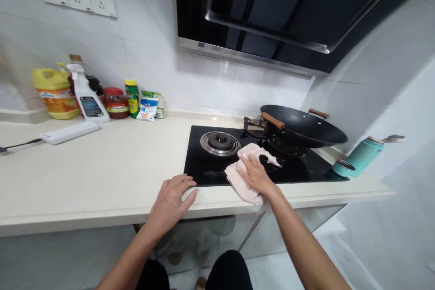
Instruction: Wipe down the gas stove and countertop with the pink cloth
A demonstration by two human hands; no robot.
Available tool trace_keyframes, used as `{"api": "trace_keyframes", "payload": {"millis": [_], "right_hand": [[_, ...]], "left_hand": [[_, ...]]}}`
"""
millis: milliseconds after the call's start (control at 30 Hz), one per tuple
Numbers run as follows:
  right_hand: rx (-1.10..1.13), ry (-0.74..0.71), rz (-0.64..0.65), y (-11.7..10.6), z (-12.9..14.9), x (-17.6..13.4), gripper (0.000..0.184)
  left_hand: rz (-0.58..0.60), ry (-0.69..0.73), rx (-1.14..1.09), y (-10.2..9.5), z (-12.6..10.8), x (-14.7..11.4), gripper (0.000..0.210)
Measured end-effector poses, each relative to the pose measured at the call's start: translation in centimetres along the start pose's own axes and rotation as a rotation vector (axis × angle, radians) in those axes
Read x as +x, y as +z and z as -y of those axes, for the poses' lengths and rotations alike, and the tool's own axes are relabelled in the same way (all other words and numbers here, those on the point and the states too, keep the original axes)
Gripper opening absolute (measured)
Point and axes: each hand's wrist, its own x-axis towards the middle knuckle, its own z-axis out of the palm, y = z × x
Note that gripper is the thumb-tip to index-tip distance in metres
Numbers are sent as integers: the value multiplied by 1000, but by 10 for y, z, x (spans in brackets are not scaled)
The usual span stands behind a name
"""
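Note:
My right hand (pixel 254 173) presses a pale pink cloth (pixel 244 186) onto the front of the black glass stovetop (pixel 204 163), its fingers bunching the fabric. Part of the cloth drapes over the counter's front edge. Its far end lies around the black control knobs (pixel 263 159). Resting on the counter edge by the stovetop's left front corner, my left hand (pixel 173 197) is open and holds nothing. Behind the cloth is the bare left burner (pixel 220 143). A black wok (pixel 306 129) with wooden handles sits over the right burner, tilted.
A teal bottle-shaped holder (pixel 367 156) and a small teal cup (pixel 343 168) stand right of the stovetop. Along the wall at left are a spray bottle (pixel 89 97), a yellow jug (pixel 57 95), and jars. A white power strip (pixel 70 133) lies nearby. The range hood (pixel 254 9) hangs above.

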Motion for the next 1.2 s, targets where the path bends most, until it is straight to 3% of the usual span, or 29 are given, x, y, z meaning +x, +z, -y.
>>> {"api": "trace_keyframes", "payload": {"millis": [67,133,200,367,467,600,700,833,967,1100,1200], "right_hand": [[-100,45,107,6,14,9,69],[-120,27,130,12,33,5,67],[-83,-71,150,17,58,-7,64],[65,-473,159,28,119,-39,56],[106,-530,103,29,128,-44,56],[37,-360,-29,25,94,-47,60],[-37,-229,-144,23,45,-60,46],[-175,-45,-266,16,-29,-83,42],[-329,172,-267,0,-86,-95,44],[-357,423,-146,-19,-106,-93,51],[-395,505,-85,-26,-93,-88,53]], "left_hand": [[1,-3,-3,0,0,0,26],[-9,-16,-6,0,-1,1,28],[-29,-39,-10,1,-1,2,30],[-82,-63,-71,3,4,4,33],[-97,-92,-192,-3,8,6,35],[-52,-172,-253,-11,5,8,41],[-36,-198,-206,-12,0,8,43],[-16,-187,-151,-10,-3,7,40],[-26,-150,-112,-9,-2,6,38],[-18,-143,-96,-8,-1,6,37],[-13,-149,-73,-8,-5,6,36]]}}
